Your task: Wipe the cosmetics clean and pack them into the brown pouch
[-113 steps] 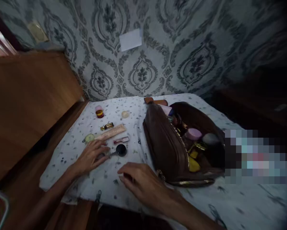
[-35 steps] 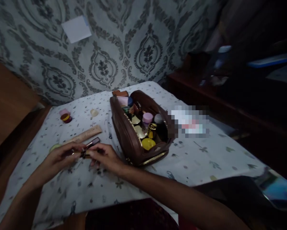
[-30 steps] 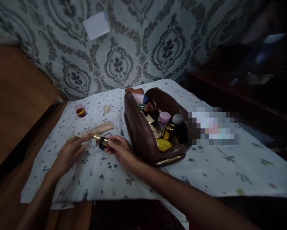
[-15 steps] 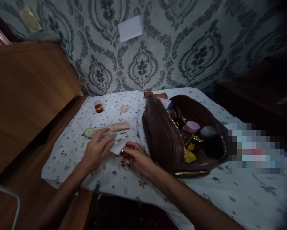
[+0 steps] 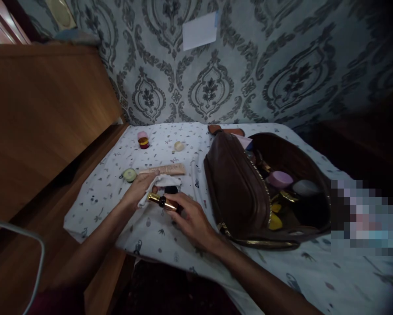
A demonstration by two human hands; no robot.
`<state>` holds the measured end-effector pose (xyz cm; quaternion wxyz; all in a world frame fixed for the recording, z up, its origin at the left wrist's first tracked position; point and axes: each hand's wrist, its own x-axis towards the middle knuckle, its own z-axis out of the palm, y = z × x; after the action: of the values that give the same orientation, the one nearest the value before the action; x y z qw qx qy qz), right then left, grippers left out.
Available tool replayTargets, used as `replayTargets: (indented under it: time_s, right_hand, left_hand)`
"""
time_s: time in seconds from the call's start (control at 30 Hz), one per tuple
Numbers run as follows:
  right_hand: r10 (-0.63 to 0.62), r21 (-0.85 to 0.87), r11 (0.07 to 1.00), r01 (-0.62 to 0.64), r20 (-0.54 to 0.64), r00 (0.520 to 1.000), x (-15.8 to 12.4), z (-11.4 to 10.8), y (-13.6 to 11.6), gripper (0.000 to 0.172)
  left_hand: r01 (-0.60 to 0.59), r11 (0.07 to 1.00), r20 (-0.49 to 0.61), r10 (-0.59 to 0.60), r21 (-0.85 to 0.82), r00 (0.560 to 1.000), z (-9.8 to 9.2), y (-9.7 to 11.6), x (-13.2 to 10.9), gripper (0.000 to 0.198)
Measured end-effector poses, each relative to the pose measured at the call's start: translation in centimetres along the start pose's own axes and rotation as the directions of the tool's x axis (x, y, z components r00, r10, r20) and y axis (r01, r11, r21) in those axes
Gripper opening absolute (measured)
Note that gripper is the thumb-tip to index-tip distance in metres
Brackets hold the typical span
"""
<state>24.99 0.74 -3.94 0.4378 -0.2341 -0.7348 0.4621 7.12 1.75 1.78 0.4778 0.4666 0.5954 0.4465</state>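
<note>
My right hand (image 5: 191, 221) grips a small gold-and-dark cosmetic tube (image 5: 165, 203), its gold end pointing left. Against that end lies a white cloth (image 5: 167, 181), bunched in my left hand (image 5: 140, 189), whose fingers are partly hidden by it. A round black item (image 5: 171, 190) shows between the cloth and my right fingers; what it belongs to I cannot tell. Just beyond my left hand lies a beige squeeze tube (image 5: 165, 169), with a small round green-topped container (image 5: 130, 175) to its left.
An unzipped brown bag (image 5: 236, 188) holding several cosmetics stands at the right, a brown strap (image 5: 233, 131) behind it. Farther back on the patterned sheet are a dark red jar with a yellow band (image 5: 143, 142) and a small cream-coloured piece (image 5: 178, 146). A wooden panel (image 5: 52, 109) rises at the left.
The gold-and-dark tube has come into plain sight in my right hand. The white cloth is now bunched at my left hand. The whole view has shifted slightly.
</note>
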Motion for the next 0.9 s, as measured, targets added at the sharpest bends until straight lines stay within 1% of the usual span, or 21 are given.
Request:
replayTargets:
  time_s: [0.03,0.1,0.17,0.2,0.27,0.33,0.37,0.4,0.47,0.5,0.57,0.67,0.77,0.83,0.9]
  right_hand:
    - [0.008,0.018,1.0,-0.008,0.0,1.0,0.0,0.1,-0.1,0.027]
    - [0.094,0.14,0.986,-0.092,-0.001,0.996,0.1,0.2,-0.1,0.026]
    - [0.201,0.305,0.931,-0.2,0.028,0.979,0.3,0.3,0.0,0.025]
    - [0.239,0.372,0.897,-0.237,0.042,0.97,0.4,0.3,0.1,0.026]
    - [0.277,0.451,0.851,-0.268,0.048,0.96,0.6,0.2,0.2,0.029]
    - [0.282,0.484,0.835,-0.263,0.034,0.959,0.8,0.1,0.2,0.03]
    - [0.283,0.5,0.827,-0.258,0.028,0.959,0.8,0.1,0.1,0.03]
    - [0.284,0.519,0.818,-0.25,0.014,0.959,0.8,0.1,0.0,0.03]
    - [0.299,0.559,0.795,-0.235,-0.024,0.954,0.9,0.2,-0.2,0.031]
    - [0.314,0.578,0.782,-0.233,-0.042,0.949,0.9,0.3,-0.3,0.032]
    - [0.359,0.608,0.755,-0.246,-0.069,0.931,1.0,0.3,-0.6,0.033]
    - [0.444,0.665,0.688,-0.292,-0.067,0.893,1.2,0.0,-0.8,0.038]
    - [0.534,0.739,0.603,-0.3,-0.094,0.84,1.4,-0.5,-0.7,0.044]
    - [0.579,0.774,0.552,-0.311,-0.088,0.81,1.5,-0.8,-0.6,0.045]
    - [0.602,0.797,0.503,-0.335,-0.045,0.797,1.6,-0.8,-0.5,0.045]
  left_hand:
    - [0.028,0.998,-0.005,-0.029,-0.051,1.0,0.3,-0.4,-0.2,0.048]
    - [0.019,0.991,-0.024,-0.022,-0.131,0.999,1.2,-1.2,-0.7,0.043]
    - [-0.032,0.978,-0.081,0.015,-0.207,0.997,2.2,-1.8,-1.4,0.042]
    - [-0.08,0.975,-0.113,0.057,-0.208,0.992,2.6,-2.0,-1.8,0.04]
    - [-0.194,0.975,-0.129,0.18,-0.107,0.975,3.1,-2.0,-2.3,0.038]
    - [-0.314,0.945,-0.068,0.321,0.093,0.945,3.2,-1.9,-2.8,0.036]
    - [-0.375,0.902,-0.023,0.388,0.215,0.921,3.2,-1.8,-3.0,0.034]
    - [-0.43,0.838,0.021,0.45,0.335,0.893,3.2,-1.8,-3.2,0.033]
    - [-0.508,0.679,0.089,0.551,0.53,0.83,3.1,-2.0,-3.5,0.03]
    - [-0.525,0.602,0.114,0.586,0.601,0.802,3.2,-2.3,-3.7,0.03]
    - [-0.523,0.472,0.142,0.631,0.71,0.762,3.4,-2.9,-4.0,0.035]
    - [-0.488,0.269,0.179,0.701,0.83,0.69,3.7,-4.0,-4.4,0.043]
    - [-0.487,0.092,0.257,0.755,0.869,0.603,3.9,-4.7,-4.9,0.048]
    - [-0.488,0.019,0.297,0.773,0.873,0.561,3.8,-4.9,-5.2,0.052]
    - [-0.477,-0.013,0.307,0.782,0.879,0.543,3.6,-4.9,-5.4,0.055]
